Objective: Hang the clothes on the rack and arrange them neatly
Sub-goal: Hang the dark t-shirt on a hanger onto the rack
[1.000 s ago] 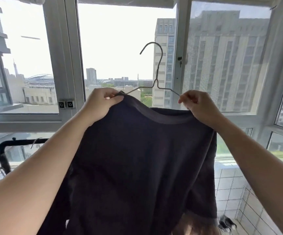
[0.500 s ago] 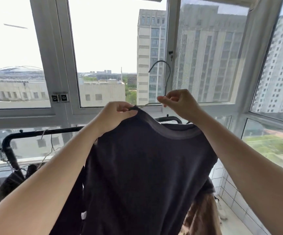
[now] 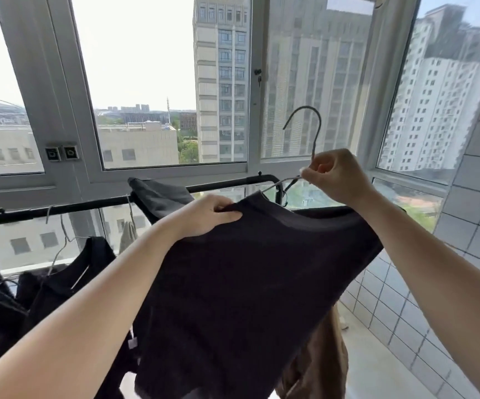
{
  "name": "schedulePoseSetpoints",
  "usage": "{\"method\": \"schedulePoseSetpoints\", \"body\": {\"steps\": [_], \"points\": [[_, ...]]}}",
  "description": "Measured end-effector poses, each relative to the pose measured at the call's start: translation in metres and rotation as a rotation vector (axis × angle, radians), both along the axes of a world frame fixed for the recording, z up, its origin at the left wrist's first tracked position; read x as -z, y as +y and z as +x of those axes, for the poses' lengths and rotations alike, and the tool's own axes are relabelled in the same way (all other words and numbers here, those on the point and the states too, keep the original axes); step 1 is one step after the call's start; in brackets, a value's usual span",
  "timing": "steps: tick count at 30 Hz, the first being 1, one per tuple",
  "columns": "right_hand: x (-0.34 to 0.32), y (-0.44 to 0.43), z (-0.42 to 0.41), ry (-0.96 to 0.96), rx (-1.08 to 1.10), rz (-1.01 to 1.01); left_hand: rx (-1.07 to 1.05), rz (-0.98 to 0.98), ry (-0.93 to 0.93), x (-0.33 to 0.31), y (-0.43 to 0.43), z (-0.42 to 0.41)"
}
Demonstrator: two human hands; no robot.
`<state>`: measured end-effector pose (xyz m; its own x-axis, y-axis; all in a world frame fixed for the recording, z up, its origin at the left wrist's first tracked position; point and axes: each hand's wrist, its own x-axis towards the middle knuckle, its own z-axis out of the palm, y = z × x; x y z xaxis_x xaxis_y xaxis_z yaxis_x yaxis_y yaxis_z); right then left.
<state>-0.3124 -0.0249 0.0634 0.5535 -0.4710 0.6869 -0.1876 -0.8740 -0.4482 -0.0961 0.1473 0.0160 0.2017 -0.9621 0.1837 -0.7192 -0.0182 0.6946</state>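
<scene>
A dark T-shirt [image 3: 241, 286] hangs on a thin wire hanger [image 3: 315, 131] in front of me. My left hand [image 3: 207, 214] pinches the shirt's left shoulder by the collar. My right hand [image 3: 333, 177] grips the hanger's neck just under the hook, which points up and left. The black rack bar [image 3: 89, 205] runs across behind the shirt, below the hook and apart from it. The hanger's arms are mostly hidden inside the shirt.
A grey garment [image 3: 158, 197] is draped over the bar. Dark clothes [image 3: 69, 277] on wire hangers hang at the left. A brown garment [image 3: 322, 361] hangs lower right. Windows stand behind the rack, a tiled wall [image 3: 474, 226] at the right.
My right hand has shifted right and now holds the hanger's neck. The view has dropped and turned, so the rack and hung clothes show more. The shirt sits lower, near the bar.
</scene>
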Motion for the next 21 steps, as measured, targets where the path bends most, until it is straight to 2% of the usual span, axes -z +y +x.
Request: {"method": "schedulePoseSetpoints", "body": {"steps": [4, 10, 14, 18, 21], "points": [[0.003, -0.004, -0.029, -0.001, 0.049, -0.01, 0.102, 0.1, 0.112, 0.005, -0.016, -0.026], [0.032, -0.003, -0.041, 0.051, 0.057, 0.051, 0.107, 0.196, 0.017, 0.029, -0.023, -0.027], [0.046, 0.002, -0.03, 0.075, 0.081, 0.022, 0.124, 0.271, 0.123, 0.055, -0.016, -0.013], [0.049, 0.004, -0.019, 0.127, 0.096, -0.011, 0.069, 0.1, 0.198, 0.069, -0.009, -0.003], [0.052, 0.003, -0.012, 0.176, 0.079, -0.005, -0.026, -0.096, 0.1, 0.076, -0.006, 0.015]]}}
